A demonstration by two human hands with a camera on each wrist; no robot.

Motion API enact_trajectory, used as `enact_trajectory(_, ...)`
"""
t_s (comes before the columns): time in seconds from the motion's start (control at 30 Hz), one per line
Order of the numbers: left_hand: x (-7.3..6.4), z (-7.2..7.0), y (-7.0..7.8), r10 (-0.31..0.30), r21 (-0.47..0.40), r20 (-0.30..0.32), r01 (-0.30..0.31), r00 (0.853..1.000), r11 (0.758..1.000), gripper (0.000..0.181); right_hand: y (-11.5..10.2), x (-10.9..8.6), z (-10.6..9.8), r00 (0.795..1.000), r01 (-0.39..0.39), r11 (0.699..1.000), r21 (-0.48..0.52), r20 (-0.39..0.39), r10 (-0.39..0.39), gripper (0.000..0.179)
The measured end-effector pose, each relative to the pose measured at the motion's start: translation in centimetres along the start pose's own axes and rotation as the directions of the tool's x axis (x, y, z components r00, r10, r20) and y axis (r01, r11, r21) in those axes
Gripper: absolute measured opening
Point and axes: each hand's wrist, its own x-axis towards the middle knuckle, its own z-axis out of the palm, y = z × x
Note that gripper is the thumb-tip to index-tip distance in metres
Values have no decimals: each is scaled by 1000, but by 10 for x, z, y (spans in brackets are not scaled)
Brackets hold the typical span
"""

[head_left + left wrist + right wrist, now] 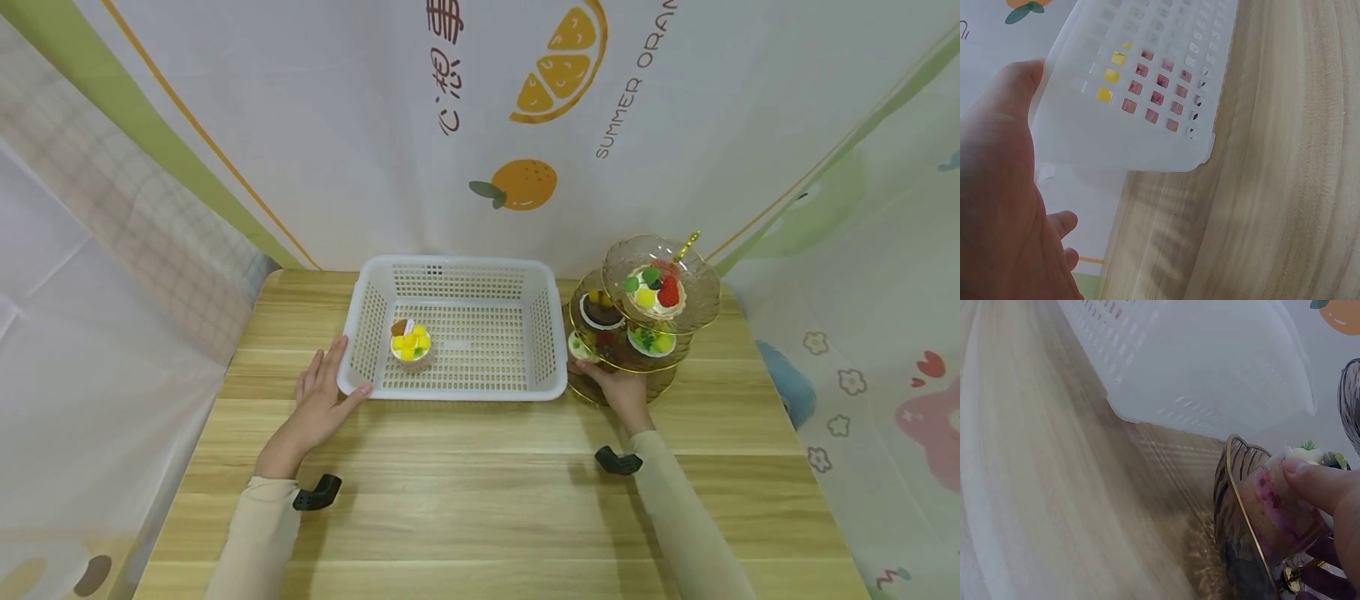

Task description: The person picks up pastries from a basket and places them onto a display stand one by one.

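Note:
My left hand rests at the near left corner of a white plastic basket, fingers along the left side and thumb on the near rim. In the basket stands a toy cupcake topped with yellow cubes. My right hand reaches under the upper plates of a tiered cake stand. Its thumb and fingers pinch a toy cupcake with a pinkish wrapper and white-green top, at the bottom plate. In the head view, the hand and upper plates partly hide this cupcake.
A fruit tart and a small gold fork lie on the top plate. The middle plate bears a chocolate cupcake and a green-topped cupcake. The wooden table backs onto a printed curtain.

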Motion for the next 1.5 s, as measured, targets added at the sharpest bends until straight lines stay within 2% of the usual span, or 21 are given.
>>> enact_trajectory(0.33,0,2,0,6,-11,-2,-6,1000,1000,90,-1,-4,0,999,38,999,-18,-35,-38,74)
enact_trajectory(0.6,0,0,0,9,-13,-4,-9,1000,1000,90,-7,-12,8,984,14,998,-60,-178,-25,75)
enact_trajectory(0.7,0,0,0,9,-11,-3,-9,1000,1000,90,-9,-15,10,981,-23,996,-91,-194,5,74)
enact_trajectory(0.83,1,1,-1,9,-6,-5,-9,1000,1000,90,-11,-18,9,980,-51,993,-108,-195,29,70)
enact_trajectory(1.1,0,0,0,8,-8,-9,-8,1000,1000,90,-15,-35,-2,984,-100,994,-47,-155,92,48)
enact_trajectory(1.4,0,0,0,7,-4,-11,-7,1000,1000,90,-24,-78,-20,984,-132,991,-9,-119,130,60)
enact_trajectory(1.5,-1,0,1,7,-11,-9,-7,1000,1000,90,-29,-90,-23,985,-134,990,39,-107,137,61)
